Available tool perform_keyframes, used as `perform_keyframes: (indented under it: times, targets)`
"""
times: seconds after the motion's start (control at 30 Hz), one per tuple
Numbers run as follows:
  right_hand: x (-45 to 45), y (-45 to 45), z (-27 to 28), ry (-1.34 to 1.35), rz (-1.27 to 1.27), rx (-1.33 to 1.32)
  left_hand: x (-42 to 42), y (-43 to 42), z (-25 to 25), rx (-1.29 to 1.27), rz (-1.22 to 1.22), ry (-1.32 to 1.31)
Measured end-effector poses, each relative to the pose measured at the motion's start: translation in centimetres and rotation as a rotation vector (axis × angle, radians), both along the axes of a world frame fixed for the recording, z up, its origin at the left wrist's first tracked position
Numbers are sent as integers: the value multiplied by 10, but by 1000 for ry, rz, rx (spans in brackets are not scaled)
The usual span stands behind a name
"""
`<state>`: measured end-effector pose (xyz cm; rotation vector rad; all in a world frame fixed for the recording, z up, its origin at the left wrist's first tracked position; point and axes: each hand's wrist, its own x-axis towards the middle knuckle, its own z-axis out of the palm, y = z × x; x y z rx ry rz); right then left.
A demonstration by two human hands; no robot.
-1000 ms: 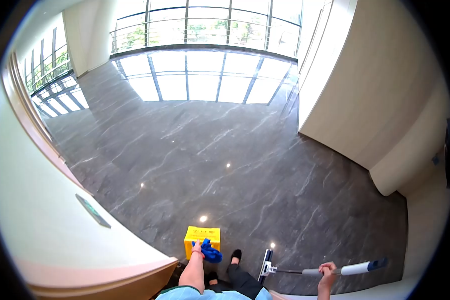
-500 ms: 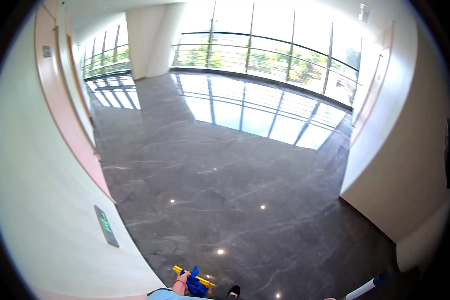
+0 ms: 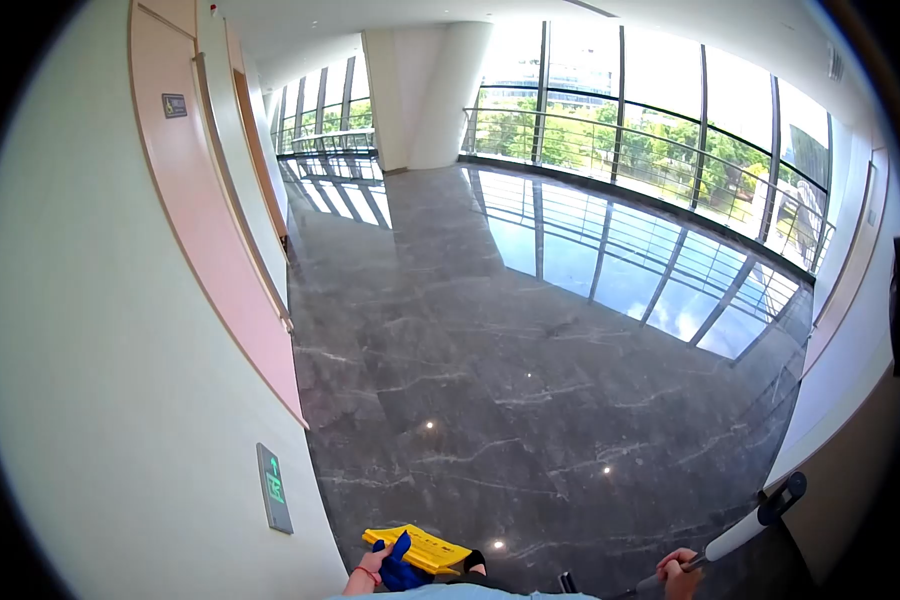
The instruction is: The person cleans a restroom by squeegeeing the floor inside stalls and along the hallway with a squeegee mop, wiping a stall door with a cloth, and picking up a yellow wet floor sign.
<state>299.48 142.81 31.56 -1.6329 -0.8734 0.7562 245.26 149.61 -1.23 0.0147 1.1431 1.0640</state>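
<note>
At the bottom edge, my left hand point(image 3: 371, 563) is closed around a bunched blue cloth point(image 3: 402, 568). The yellow box-like object point(image 3: 420, 546) with dark printing is right behind the cloth, its top facing up; whether my fingers also grip it is hidden. My right hand point(image 3: 679, 573), lower right, is wrapped round the grey shaft of a pole point(image 3: 735, 537) with a white section and a dark end cap pointing up and right. The pole's lower end runs out toward the bottom edge. A dark shoe point(image 3: 475, 562) shows beside the yellow object.
A pale wall point(image 3: 120, 350) with a green exit sign point(image 3: 275, 488) and a pink door point(image 3: 220, 230) stands on the left. Dark marble floor point(image 3: 450, 350) stretches to a railing point(image 3: 650, 150) and tall windows. A white column point(image 3: 448, 95) stands at the back; another wall is on the right.
The view has tilted up and turned left, bringing the door and column into fuller sight. The yellow object has tilted from its earlier box-like view. The pole's head has left the view.
</note>
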Motion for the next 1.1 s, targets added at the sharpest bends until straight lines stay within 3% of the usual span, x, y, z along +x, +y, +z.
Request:
perform_keyframes:
  times: [0.07,0.13,0.17,0.27,0.47,0.63,0.7,0.77,0.9,0.97,1.03,1.1]
  targets:
    - [9,41,2,-233,110,63,-5,30,-3,-23,-34,-15]
    - [7,93,10,-154,81,110,-10,67,-6,-11,-33,-50]
    - [3,118,18,-55,34,161,-7,85,13,6,-29,-50]
    - [5,180,35,-177,23,197,4,129,75,14,18,-31]
    - [15,335,34,-148,100,369,-29,212,43,89,153,321]
    - [12,470,50,-53,297,506,-28,279,106,77,226,506]
    - [6,535,52,-19,355,492,-31,309,127,24,241,714]
    - [2,582,59,12,450,452,-37,322,130,-70,302,587]
    - [-29,682,60,128,417,484,-40,364,136,-208,349,736]
    - [-40,730,53,160,449,483,-51,399,139,-236,309,856]
    - [-59,768,51,178,407,493,-73,426,110,-296,264,862]
    - [-72,807,48,188,362,472,-92,477,112,-515,137,1040]
